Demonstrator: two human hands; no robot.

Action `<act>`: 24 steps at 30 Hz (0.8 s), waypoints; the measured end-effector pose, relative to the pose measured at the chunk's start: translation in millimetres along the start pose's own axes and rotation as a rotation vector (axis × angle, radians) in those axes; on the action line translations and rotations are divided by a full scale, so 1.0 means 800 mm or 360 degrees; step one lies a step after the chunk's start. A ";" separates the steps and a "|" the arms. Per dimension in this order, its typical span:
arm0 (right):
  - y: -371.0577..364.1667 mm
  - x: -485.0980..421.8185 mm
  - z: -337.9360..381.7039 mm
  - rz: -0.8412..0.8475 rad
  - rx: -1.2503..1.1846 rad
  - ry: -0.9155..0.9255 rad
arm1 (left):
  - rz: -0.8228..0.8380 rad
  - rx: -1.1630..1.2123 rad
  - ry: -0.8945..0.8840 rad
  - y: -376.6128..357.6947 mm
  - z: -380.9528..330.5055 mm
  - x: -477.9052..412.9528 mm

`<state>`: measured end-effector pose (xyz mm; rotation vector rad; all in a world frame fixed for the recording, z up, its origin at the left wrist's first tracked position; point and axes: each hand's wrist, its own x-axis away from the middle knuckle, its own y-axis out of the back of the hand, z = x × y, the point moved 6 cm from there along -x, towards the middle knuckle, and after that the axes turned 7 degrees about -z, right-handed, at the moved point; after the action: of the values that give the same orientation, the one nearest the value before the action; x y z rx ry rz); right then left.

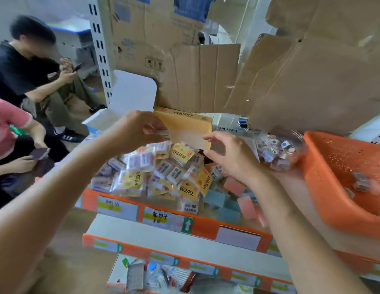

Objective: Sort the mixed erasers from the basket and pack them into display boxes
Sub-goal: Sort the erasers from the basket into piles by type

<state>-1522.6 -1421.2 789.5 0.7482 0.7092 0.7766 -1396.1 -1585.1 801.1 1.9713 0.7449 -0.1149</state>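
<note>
**A:** What's sitting nearest you?

**B:** My two forearms are stretching out over a stack of orange-edged trays (206, 228), one from the near left and one from the near right.

**A:** And the big things?

**B:** Torn cardboard sheets (312, 71) are leaning across the far side. The orange basket (333, 166) is sitting on the right, tilting toward me and holding only a few erasers. In the middle, the heap of erasers (163, 172) is filling the top tray, with yellow packets mixing among white ones and pink and blue blocks lying to the right.

**A:** The box?

**B:** The yellow display box (184, 122) is standing just beyond the heap, its open side facing me. A clear tub (278, 151) of small erasers is sitting between the box and the basket.

**A:** What are your hands doing?

**B:** The left hand (138, 130) is pinching what looks like a small clear packet (151, 131) at the box's left edge. It's blurring there, so I'm only judging. The right hand (229, 153) is hovering by the box's near right corner, fingers loosely spread and holding nothing.

**A:** What's worrying you?

**B:** The heap is rising above the tray's rim, so a brushing wrist could be sending packets over the near edge onto the lower trays. Nothing seems to be bracing the box, so pushing a packet in could be tipping it backward. The tub is sitting just beside my right wrist, and a careless swing could be knocking it over.
</note>
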 end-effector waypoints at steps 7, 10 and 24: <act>-0.042 -0.022 0.053 -0.0142 0.0021 -0.0045 | 0.0100 -0.0036 -0.0102 0.046 0.067 0.001; -0.056 -0.031 0.075 -0.0200 0.0007 -0.0086 | 0.0203 -0.0010 -0.0134 0.058 0.093 0.011; -0.090 -0.029 0.126 -0.0159 0.0080 -0.0183 | 0.0434 0.0063 -0.0128 0.055 0.141 0.049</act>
<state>-1430.6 -1507.7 792.6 0.7906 0.6591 0.6221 -1315.3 -1675.6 762.4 2.0732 0.4196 -0.0448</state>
